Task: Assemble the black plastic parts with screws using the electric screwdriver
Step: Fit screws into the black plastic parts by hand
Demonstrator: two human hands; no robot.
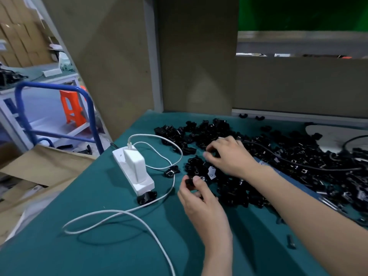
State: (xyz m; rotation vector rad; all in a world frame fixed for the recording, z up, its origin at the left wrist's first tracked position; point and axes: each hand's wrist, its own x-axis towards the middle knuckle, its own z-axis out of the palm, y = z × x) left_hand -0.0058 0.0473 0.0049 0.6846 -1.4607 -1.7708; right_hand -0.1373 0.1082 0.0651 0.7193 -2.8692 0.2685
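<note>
Green mat (95, 246) covers the bench. A pile of black plastic parts (219, 130) spreads over the far centre and right of it, thickest toward the right edge. The left hand (201, 202) is raised just above the mat at the near edge of the pile. Its thumb and fingers pinch one black plastic part (190, 181), with the thumb on top. The right hand (229, 156) reaches into the pile from the right, palm down and fingers curled onto the pieces. I cannot tell whether it grips a piece, because the fingertips are blurred. A black cable (302, 166) runs across the pile behind the right wrist. Left of the hands lies a white power strip (139, 182) with a white adapter (132, 160) plugged into it. A white cable (111, 211) loops from the adapter over the mat toward the near edge. One stray part (147, 196) touches the near end of the strip, and another stray piece (171, 172) sits between the strip and the pile. Off the bench to the left stand a blue cart frame (87, 108) and an orange stool (72, 108).
</note>
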